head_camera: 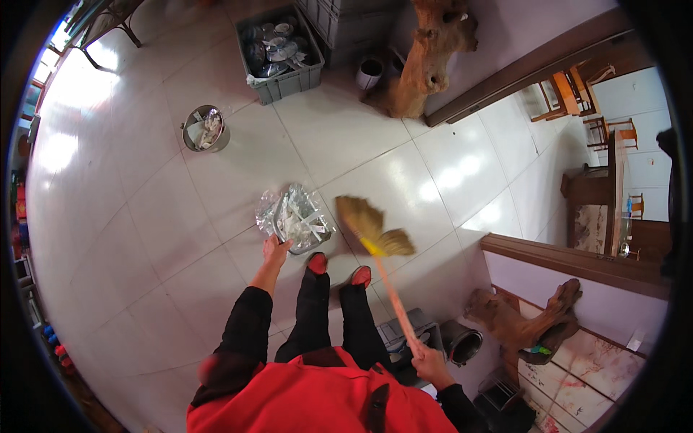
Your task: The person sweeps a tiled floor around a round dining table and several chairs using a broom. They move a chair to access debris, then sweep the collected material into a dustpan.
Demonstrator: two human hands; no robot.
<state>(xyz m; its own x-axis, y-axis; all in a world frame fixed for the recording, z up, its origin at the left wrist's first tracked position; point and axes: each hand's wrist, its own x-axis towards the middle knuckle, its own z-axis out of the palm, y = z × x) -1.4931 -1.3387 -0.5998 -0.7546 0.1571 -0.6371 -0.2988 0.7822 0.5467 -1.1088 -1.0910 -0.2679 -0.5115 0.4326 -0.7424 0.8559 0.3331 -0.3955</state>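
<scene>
My left hand (276, 250) grips the near left rim of a grey plastic bin (294, 250), which has a clear plastic bag around it and holds crumpled pale waste. My right hand (431, 365) is closed around the wooden handle of a broom (394, 297). The broom's brown bristles, bound in yellow, are spread beside the bin on its right and look slightly blurred. Both red shoes (361, 276) stand just below the bin. A round metal bucket (221, 142) with wrappers and paper inside stands farther off at the upper left.
A grey crate (292, 87) of wrapped dishes is at the top, beside stacked crates (352, 32). A carved tree trunk (411, 92) stands by the doorway. Near my right arm are another grey crate (414, 316), a metal pot (463, 346) and a second wooden root piece (514, 322).
</scene>
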